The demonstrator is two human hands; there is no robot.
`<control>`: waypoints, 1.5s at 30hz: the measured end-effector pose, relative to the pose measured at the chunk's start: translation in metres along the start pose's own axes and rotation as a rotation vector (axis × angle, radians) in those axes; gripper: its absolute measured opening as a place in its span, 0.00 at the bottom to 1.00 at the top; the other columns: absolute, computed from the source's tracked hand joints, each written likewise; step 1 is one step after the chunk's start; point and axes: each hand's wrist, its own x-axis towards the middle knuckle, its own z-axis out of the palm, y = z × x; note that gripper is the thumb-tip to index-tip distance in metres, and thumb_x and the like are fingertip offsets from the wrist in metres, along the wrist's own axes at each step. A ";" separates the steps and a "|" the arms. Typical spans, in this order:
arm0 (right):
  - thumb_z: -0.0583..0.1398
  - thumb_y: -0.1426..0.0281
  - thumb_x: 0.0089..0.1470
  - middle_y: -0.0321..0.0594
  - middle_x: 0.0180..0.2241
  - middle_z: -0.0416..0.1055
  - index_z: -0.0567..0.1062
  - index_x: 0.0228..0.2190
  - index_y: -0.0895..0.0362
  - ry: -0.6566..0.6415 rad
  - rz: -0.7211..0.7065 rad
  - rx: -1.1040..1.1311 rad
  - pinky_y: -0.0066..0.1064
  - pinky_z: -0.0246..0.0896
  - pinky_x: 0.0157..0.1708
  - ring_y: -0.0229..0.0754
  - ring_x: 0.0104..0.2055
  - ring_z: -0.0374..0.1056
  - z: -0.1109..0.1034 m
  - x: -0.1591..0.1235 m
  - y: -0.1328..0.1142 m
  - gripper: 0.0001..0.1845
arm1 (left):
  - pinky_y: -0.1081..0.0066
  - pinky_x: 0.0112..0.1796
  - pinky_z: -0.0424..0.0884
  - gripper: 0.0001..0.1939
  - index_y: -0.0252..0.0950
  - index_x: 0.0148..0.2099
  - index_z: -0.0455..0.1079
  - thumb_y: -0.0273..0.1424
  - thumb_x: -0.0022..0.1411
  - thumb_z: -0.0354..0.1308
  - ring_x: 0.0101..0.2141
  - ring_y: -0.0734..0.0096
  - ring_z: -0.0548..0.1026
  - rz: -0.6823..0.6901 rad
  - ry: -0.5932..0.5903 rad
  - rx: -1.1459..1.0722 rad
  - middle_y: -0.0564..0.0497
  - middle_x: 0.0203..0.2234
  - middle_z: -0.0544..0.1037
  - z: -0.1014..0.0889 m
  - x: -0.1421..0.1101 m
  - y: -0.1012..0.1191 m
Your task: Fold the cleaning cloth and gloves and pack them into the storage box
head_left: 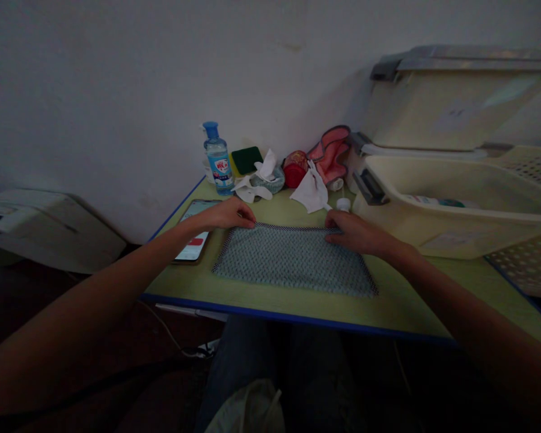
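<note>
A grey-green textured cleaning cloth (293, 258) with a dark stitched edge lies spread on the table, a fold or edge along its far side. At its far left corner my left hand (233, 213) is closed, thumb and fingers pinching the edge. My right hand (352, 231) pinches the far edge near the right corner, fingers curled over the cloth. Beside my left wrist lies a phone (190, 252) with its screen lit, partly covered by the forearm.
Along the wall stand a blue dish-soap bottle (219, 162), a green scouring pad (247, 160), crumpled tissues (311, 191), a red-lidded jar (294, 171) and a pink cloth (331, 155). Cream plastic bins (415, 222) fill the right side. The table's blue edge (261, 317) runs in front.
</note>
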 end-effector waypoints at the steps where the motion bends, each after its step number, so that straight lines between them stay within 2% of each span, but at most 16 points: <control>1: 0.58 0.73 0.48 0.42 0.33 0.70 0.67 0.32 0.57 -0.007 -0.004 -0.003 0.29 0.58 0.31 0.42 0.35 0.67 -0.001 0.000 -0.001 0.06 | 0.73 0.33 0.65 0.16 0.29 0.40 0.72 0.34 0.50 0.59 0.31 0.71 0.72 0.006 0.006 -0.014 0.48 0.30 0.77 0.000 -0.001 0.001; 5: 0.57 0.75 0.48 0.40 0.28 0.69 0.65 0.29 0.56 -0.009 0.006 -0.046 0.28 0.54 0.26 0.41 0.30 0.65 -0.002 -0.002 -0.007 0.04 | 0.72 0.33 0.66 0.20 0.28 0.45 0.69 0.35 0.52 0.58 0.32 0.70 0.73 0.033 0.029 -0.038 0.46 0.32 0.77 0.000 -0.007 0.008; 10: 0.57 0.76 0.48 0.41 0.30 0.67 0.63 0.25 0.56 0.068 -0.024 -0.101 0.30 0.51 0.29 0.42 0.32 0.63 -0.003 -0.016 -0.014 0.06 | 0.72 0.33 0.65 0.15 0.29 0.38 0.74 0.35 0.54 0.56 0.31 0.71 0.71 0.078 0.095 0.055 0.47 0.30 0.77 -0.006 -0.016 0.011; 13: 0.58 0.75 0.48 0.40 0.27 0.66 0.62 0.24 0.56 0.119 -0.030 -0.088 0.29 0.51 0.28 0.40 0.29 0.62 -0.007 -0.027 -0.016 0.07 | 0.73 0.31 0.65 0.13 0.30 0.35 0.75 0.35 0.53 0.56 0.29 0.72 0.71 0.095 0.146 0.079 0.49 0.27 0.77 -0.011 -0.019 0.008; 19: 0.59 0.69 0.47 0.34 0.19 0.63 0.62 0.20 0.55 0.201 -0.064 0.200 0.27 0.50 0.23 0.35 0.22 0.58 -0.019 -0.046 -0.013 0.10 | 0.74 0.30 0.64 0.14 0.31 0.33 0.74 0.37 0.51 0.56 0.28 0.73 0.70 0.074 0.202 0.025 0.50 0.25 0.76 -0.013 -0.025 0.003; 24: 0.57 0.54 0.48 0.31 0.16 0.58 0.62 0.17 0.55 0.088 -0.095 0.511 0.26 0.51 0.21 0.33 0.20 0.55 -0.026 -0.054 -0.008 0.20 | 0.73 0.31 0.65 0.15 0.31 0.33 0.74 0.39 0.51 0.55 0.29 0.72 0.70 0.085 0.184 0.013 0.50 0.26 0.76 -0.015 -0.028 0.003; 27: 0.56 0.50 0.47 0.31 0.15 0.56 0.63 0.15 0.56 0.057 -0.076 0.579 0.26 0.50 0.19 0.32 0.19 0.53 -0.029 -0.057 -0.007 0.24 | 0.72 0.32 0.65 0.16 0.32 0.33 0.74 0.40 0.51 0.55 0.29 0.72 0.71 0.087 0.178 0.022 0.50 0.27 0.76 -0.017 -0.029 0.004; 32: 0.57 0.51 0.47 0.32 0.14 0.58 0.64 0.13 0.56 0.136 -0.039 0.508 0.25 0.49 0.19 0.31 0.18 0.53 -0.032 -0.062 -0.009 0.24 | 0.73 0.32 0.65 0.18 0.32 0.33 0.73 0.42 0.53 0.52 0.30 0.72 0.70 0.110 0.157 0.057 0.50 0.26 0.75 -0.023 -0.032 0.007; 40: 0.58 0.55 0.47 0.35 0.14 0.64 0.64 0.13 0.55 0.266 -0.038 0.438 0.26 0.54 0.19 0.33 0.18 0.59 -0.033 -0.066 -0.011 0.21 | 0.77 0.25 0.61 0.18 0.33 0.29 0.68 0.43 0.56 0.47 0.24 0.77 0.66 0.176 0.211 0.095 0.54 0.22 0.68 -0.024 -0.038 0.010; 42: 0.60 0.56 0.46 0.35 0.16 0.66 0.65 0.16 0.55 0.330 -0.036 0.432 0.26 0.56 0.19 0.34 0.19 0.62 -0.033 -0.068 -0.010 0.18 | 0.78 0.26 0.62 0.17 0.34 0.30 0.68 0.42 0.55 0.48 0.25 0.77 0.66 0.204 0.212 0.101 0.54 0.22 0.69 -0.026 -0.040 0.011; 45: 0.60 0.61 0.47 0.36 0.19 0.71 0.72 0.27 0.56 0.396 -0.065 0.365 0.28 0.60 0.23 0.36 0.21 0.66 -0.031 -0.074 -0.008 0.11 | 0.78 0.28 0.63 0.16 0.34 0.31 0.69 0.41 0.56 0.49 0.25 0.78 0.67 0.248 0.196 0.116 0.54 0.23 0.70 -0.028 -0.043 0.014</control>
